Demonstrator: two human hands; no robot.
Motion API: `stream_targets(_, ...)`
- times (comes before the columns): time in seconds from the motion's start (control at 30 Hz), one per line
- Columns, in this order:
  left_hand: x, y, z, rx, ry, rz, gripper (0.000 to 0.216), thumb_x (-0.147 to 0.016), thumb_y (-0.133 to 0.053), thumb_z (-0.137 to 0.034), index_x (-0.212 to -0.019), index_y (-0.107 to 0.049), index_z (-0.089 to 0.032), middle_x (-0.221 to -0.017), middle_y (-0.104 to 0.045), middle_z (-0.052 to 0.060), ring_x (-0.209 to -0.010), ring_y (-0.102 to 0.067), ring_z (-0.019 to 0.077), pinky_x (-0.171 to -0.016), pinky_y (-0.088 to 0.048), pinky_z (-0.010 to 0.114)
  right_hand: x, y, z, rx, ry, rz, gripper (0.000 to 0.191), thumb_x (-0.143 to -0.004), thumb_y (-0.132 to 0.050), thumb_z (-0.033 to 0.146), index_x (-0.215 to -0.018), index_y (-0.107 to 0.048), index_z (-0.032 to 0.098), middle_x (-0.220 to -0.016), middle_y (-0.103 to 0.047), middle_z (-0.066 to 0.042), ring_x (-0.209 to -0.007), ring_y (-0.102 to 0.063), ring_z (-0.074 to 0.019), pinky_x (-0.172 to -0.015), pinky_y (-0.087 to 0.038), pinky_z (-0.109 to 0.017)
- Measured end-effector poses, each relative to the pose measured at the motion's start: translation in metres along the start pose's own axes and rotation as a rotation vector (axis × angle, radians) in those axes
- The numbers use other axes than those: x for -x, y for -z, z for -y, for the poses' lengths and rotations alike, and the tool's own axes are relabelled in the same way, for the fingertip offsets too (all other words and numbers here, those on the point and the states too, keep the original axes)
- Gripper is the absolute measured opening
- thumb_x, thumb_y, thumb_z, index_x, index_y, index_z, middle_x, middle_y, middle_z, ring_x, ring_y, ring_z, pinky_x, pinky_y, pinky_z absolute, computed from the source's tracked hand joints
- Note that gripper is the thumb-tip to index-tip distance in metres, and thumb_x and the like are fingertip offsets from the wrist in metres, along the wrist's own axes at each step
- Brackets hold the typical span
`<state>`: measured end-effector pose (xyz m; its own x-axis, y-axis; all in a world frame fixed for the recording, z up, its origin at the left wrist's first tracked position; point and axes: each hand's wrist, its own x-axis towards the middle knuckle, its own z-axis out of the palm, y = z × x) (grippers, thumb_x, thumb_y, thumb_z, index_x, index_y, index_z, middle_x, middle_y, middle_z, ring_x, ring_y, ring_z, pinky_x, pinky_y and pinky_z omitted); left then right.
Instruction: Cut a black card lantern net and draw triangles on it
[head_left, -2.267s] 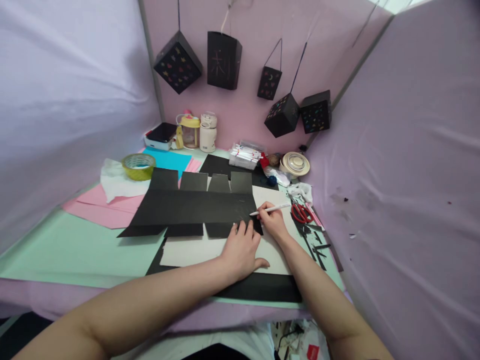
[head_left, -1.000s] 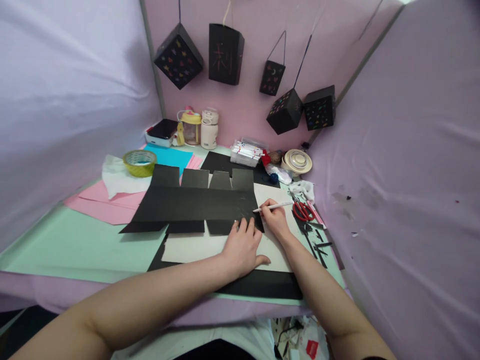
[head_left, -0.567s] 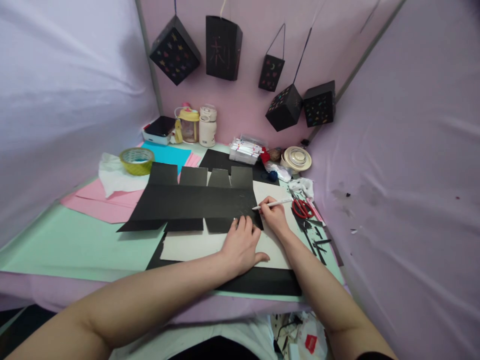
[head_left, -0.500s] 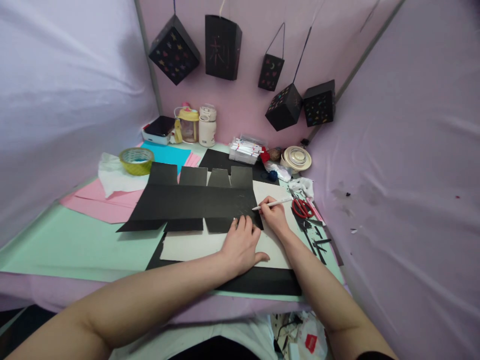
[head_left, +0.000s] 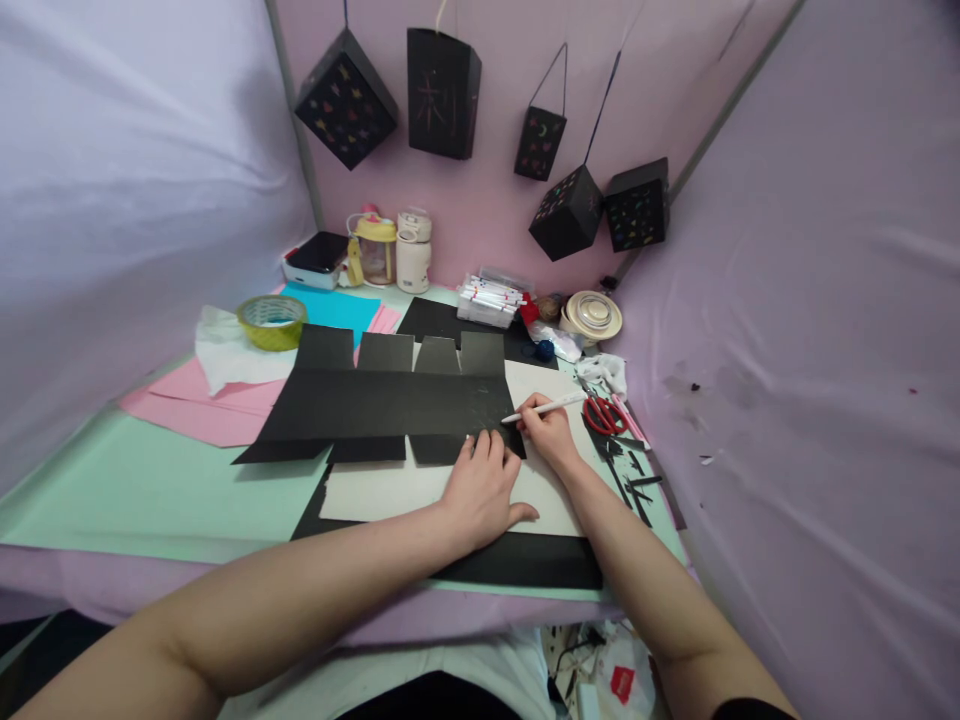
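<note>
A black card cut-out (head_left: 382,402) with flaps along both long edges lies flat on a white sheet (head_left: 390,492) and a larger black sheet (head_left: 525,562). My left hand (head_left: 484,490) rests flat, fingers spread, with its fingertips on the cut-out's near right edge. My right hand (head_left: 549,432) is closed around a white pen (head_left: 544,407), whose tip touches the right end of the cut-out.
Red scissors (head_left: 602,414) and black paper strips (head_left: 634,482) lie right of my right hand. Pink paper (head_left: 202,408), a tissue, a yellow-green tape roll (head_left: 271,320), cyan paper, cups, a marker box (head_left: 491,300) and a tape spool sit further back. Black paper lanterns (head_left: 444,90) hang above.
Both hands stay nearly in place. The pen tip makes small shifts on the right end of the cut-out. My view has tilted slightly.
</note>
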<state>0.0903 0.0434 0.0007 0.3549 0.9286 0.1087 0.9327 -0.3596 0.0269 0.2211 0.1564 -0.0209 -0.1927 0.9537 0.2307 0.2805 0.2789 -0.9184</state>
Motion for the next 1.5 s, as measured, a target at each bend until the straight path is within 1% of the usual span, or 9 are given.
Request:
stream_targets(0.23, 0.001, 0.0, 0.0, 0.018, -0.002, -0.012, 0.086, -0.078, -0.053, -0.076, -0.127, -0.058, -0.005, -0.139, -0.049, 0.029, -0.13, -0.043, 0.041, -0.108, -0.033, 0.053, 0.0, -0.001, 0.0, -0.012, -0.018, 0.011, 0.01, -0.074, -0.054, 0.024, -0.066, -0.059, 0.02, -0.056, -0.061, 0.002, -0.045, -0.049, -0.0117, -0.047, -0.038, -0.024)
stream_targets(0.47, 0.001, 0.001, -0.001, 0.016, -0.001, -0.006, 0.085, -0.078, -0.053, -0.075, -0.127, -0.058, -0.006, -0.139, -0.049, 0.029, -0.13, -0.044, 0.0409, -0.108, -0.033, 0.053, 0.0, -0.001, 0.001, 0.011, -0.014, 0.019, 0.011, -0.075, -0.054, 0.025, -0.066, -0.059, 0.02, -0.056, -0.062, 0.002, -0.047, -0.051, -0.0121, -0.05, -0.04, -0.024)
stream_targets(0.6, 0.001, 0.0, -0.001, 0.012, -0.002, -0.007, 0.084, -0.078, -0.053, -0.076, -0.126, -0.059, -0.007, -0.137, -0.051, 0.027, -0.129, -0.044, 0.0404, -0.108, -0.034, 0.053, 0.0, 0.0, 0.001, 0.02, -0.013, 0.026, 0.012, -0.074, -0.053, 0.023, -0.064, -0.058, 0.02, -0.054, -0.06, 0.002, -0.047, -0.05, -0.0121, -0.051, -0.04, -0.024)
stream_targets(0.87, 0.001, -0.003, 0.0, 0.032, -0.005, -0.03, 0.086, -0.077, -0.055, -0.075, -0.125, -0.059, -0.003, -0.137, -0.049, 0.031, -0.129, -0.043, 0.042, -0.108, -0.033, 0.053, 0.0, 0.0, 0.003, 0.019, -0.008, 0.044, 0.011, -0.07, -0.051, 0.022, -0.06, -0.055, 0.021, -0.05, -0.056, 0.003, -0.048, -0.049, -0.0125, -0.051, -0.04, -0.025)
stream_targets(1.0, 0.0, -0.002, 0.0, 0.021, 0.0, -0.024, 0.085, -0.077, -0.054, -0.076, -0.125, -0.059, -0.005, -0.138, -0.049, 0.029, -0.13, -0.043, 0.0411, -0.108, -0.032, 0.053, 0.001, 0.0, 0.005, 0.008, 0.001, 0.044, 0.011, -0.07, -0.052, 0.022, -0.06, -0.056, 0.02, -0.05, -0.057, 0.003, -0.049, -0.05, -0.0131, -0.052, -0.041, -0.025)
stream_targets(1.1, 0.001, -0.001, 0.0, 0.0, 0.005, -0.017, 0.084, -0.078, -0.053, -0.076, -0.126, -0.059, -0.008, -0.139, -0.05, 0.026, -0.13, -0.044, 0.0396, -0.108, -0.032, 0.051, 0.001, 0.002, 0.006, -0.007, 0.006, -0.004, 0.01, -0.07, -0.053, 0.022, -0.061, -0.057, 0.02, -0.052, -0.057, 0.002, -0.051, -0.051, -0.0136, -0.053, -0.041, -0.025)
stream_targets(1.27, 0.002, -0.001, 0.001, 0.016, -0.005, -0.015, 0.082, -0.078, -0.053, -0.075, -0.125, -0.059, -0.008, -0.139, -0.05, 0.025, -0.129, -0.044, 0.0396, -0.108, -0.032, 0.051, -0.007, 0.01, 0.002, -0.052, -0.009, -0.201, 0.012, -0.075, -0.049, 0.027, -0.067, -0.055, 0.021, -0.056, -0.056, 0.002, -0.052, -0.049, -0.0137, -0.052, -0.039, -0.025)
stream_targets(1.37, 0.002, -0.001, 0.002, 0.041, -0.017, -0.008, 0.078, -0.08, -0.052, -0.074, -0.126, -0.059, -0.01, -0.143, -0.048, 0.022, -0.131, -0.042, 0.0407, -0.108, -0.032, 0.053, -0.011, 0.013, 0.001, -0.065, -0.027, -0.217, 0.011, -0.075, -0.051, 0.028, -0.069, -0.055, 0.021, -0.056, -0.056, 0.002, -0.051, -0.049, -0.0137, -0.051, -0.039, -0.025)
stream_targets(1.5, 0.002, 0.0, 0.002, 0.047, -0.019, 0.006, 0.078, -0.082, -0.052, -0.072, -0.127, -0.059, -0.009, -0.145, -0.046, 0.022, -0.132, -0.041, 0.042, -0.108, -0.032, 0.054, -0.012, 0.013, 0.004, -0.049, -0.034, -0.18, 0.009, -0.073, -0.056, 0.029, -0.069, -0.056, 0.021, -0.059, -0.058, 0.002, -0.053, -0.049, -0.0136, -0.053, -0.039, -0.025)
